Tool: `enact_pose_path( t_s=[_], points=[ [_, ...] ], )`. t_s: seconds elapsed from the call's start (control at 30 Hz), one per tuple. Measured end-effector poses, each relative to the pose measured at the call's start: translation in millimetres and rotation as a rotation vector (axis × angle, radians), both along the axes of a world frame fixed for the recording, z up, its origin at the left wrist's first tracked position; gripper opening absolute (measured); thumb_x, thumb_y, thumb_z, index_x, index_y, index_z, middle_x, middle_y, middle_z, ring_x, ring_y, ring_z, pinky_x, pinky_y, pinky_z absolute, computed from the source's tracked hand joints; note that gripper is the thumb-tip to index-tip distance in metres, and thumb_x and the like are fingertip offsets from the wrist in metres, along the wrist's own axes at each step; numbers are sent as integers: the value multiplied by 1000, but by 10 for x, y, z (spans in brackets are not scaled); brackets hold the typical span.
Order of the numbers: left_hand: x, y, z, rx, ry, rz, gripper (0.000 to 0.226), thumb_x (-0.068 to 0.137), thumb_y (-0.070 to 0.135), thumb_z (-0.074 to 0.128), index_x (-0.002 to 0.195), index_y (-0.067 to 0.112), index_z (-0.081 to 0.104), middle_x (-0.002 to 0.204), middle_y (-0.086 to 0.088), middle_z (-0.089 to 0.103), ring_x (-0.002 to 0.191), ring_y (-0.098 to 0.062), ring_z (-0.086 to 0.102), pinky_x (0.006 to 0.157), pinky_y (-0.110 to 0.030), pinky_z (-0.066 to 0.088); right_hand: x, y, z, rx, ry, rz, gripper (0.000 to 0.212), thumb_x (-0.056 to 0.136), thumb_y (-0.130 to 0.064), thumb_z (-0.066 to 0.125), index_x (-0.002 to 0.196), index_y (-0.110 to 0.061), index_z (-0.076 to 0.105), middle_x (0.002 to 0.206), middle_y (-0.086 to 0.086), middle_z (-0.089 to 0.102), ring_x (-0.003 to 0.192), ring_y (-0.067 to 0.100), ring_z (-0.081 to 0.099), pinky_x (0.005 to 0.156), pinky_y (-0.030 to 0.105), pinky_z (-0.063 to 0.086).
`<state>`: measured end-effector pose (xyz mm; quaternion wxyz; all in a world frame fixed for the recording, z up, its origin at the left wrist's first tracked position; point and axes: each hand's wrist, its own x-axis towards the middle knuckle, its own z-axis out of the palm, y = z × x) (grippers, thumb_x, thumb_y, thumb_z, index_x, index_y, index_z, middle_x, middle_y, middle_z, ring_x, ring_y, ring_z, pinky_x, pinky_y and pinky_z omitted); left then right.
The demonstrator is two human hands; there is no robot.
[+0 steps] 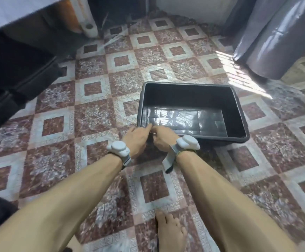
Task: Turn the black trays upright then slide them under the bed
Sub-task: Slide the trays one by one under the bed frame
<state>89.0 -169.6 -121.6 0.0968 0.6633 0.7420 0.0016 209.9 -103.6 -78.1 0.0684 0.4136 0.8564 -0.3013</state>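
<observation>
A black tray (237, 113) stands upright on the tiled floor, its opening facing up and its shiny bottom reflecting light. Both hands are at its near left corner. My left hand (136, 138) rests with fingers stretched toward the rim. My right hand (163, 138) curls over the near rim beside it. At the left edge, other black trays (17, 82) sit in the shadow under the bed (11, 13), which has a white sheet.
Grey plastic-wrapped rolls (273, 39) lean at the back right. A white and orange post (86, 20) stands by the bed's far corner. My bare foot (170, 231) is on the floor in front. Patterned tile floor lies between the tray and the bed.
</observation>
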Motion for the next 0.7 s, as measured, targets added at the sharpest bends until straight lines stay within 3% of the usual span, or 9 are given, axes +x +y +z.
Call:
enact_pose_path(
  t_s=[0.1, 0.23, 0.37, 0.47, 0.53, 0.6, 0.7],
  points=[
    [-220, -76, 16, -24, 144, -29, 46, 97, 12, 46, 142, 20, 42, 121, -2, 61, 118, -23, 55, 104, -38, 37, -40, 14, 88, 40, 41, -26, 31, 95, -20, 47, 121, -9, 62, 120, 15, 65, 111, 34, 60, 92, 37, 50],
    [-521, -210, 50, -35, 182, 88, 31, 95, 11, 50, 124, 20, 56, 108, -3, 65, 107, -25, 60, 91, -36, 43, 116, 199, 62, 229, -9, -112, 28, 93, -17, 47, 115, -7, 61, 114, 15, 62, 102, 34, 60, 78, 34, 47],
    [-951, -378, 21, -87, 189, 198, 23, 91, 7, 50, 109, 20, 58, 106, -4, 63, 109, -26, 61, 95, -39, 41, 447, 370, -149, 533, -73, -385, 40, 86, -11, 54, 125, -7, 48, 124, 21, 50, 114, 38, 51, 91, 44, 47],
    [-1216, -475, 11, -151, 159, 309, 28, 91, 6, 50, 116, 14, 55, 125, -9, 56, 125, -29, 53, 103, -43, 40, 576, 389, -245, 296, -168, -584, 69, 94, -5, 47, 152, -6, 11, 149, 30, 29, 135, 44, 35, 106, 50, 37],
    [-1286, -540, -5, -178, 134, 420, 50, 96, 14, 47, 144, 6, 35, 156, -17, 27, 146, -35, 25, 115, -45, 29, 572, 375, -317, 141, -170, -651, 78, 96, -4, 46, 154, -2, -6, 144, 31, 39, 128, 44, 47, 103, 48, 39],
    [-1311, -609, -22, -143, 29, 604, 68, 100, 24, 45, 154, 2, 10, 164, -19, -1, 152, -36, 3, 119, -47, 18, 481, 377, -366, 118, -167, -712, 81, 96, -4, 48, 153, 0, -9, 137, 29, 49, 124, 42, 51, 102, 47, 39],
    [-1286, -643, -61, -68, -84, 743, 78, 101, 36, 44, 155, -1, 3, 164, -21, -3, 152, -34, 2, 123, -46, 12, 298, 411, -407, 43, -106, -836, 80, 99, -12, 49, 153, -3, -9, 136, 28, 51, 125, 41, 51, 106, 49, 38]
  ],
)
